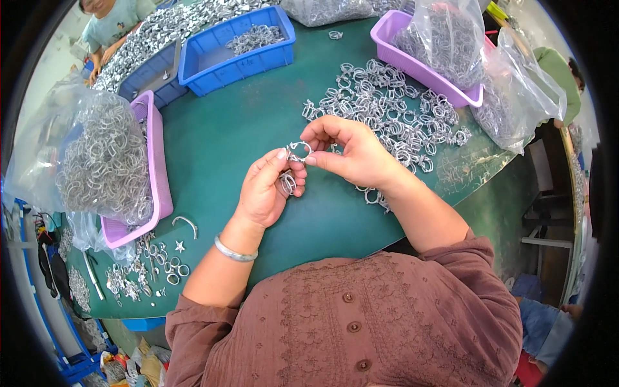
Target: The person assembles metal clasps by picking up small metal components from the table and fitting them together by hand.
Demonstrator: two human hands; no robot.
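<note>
A silver metal ring (293,157) is held up over the table, in front of my chest. My left hand (261,187) pinches it between thumb and fingers, and more silver ring pieces (287,182) are tucked against the curled fingers below. My right hand (351,151) is closed at the ring's right side, with the thumb at its edge and the fingers bent above. Just beyond the right hand, a loose pile of similar silver rings (387,106) spreads over the green table (219,138).
A purple basket (158,161) with a bagful of rings (103,155) stands left; another purple basket (429,80) is far right. Blue bins (235,72) sit at the back. Small metal parts (132,277) lie near left. Another person (113,29) is at the far left.
</note>
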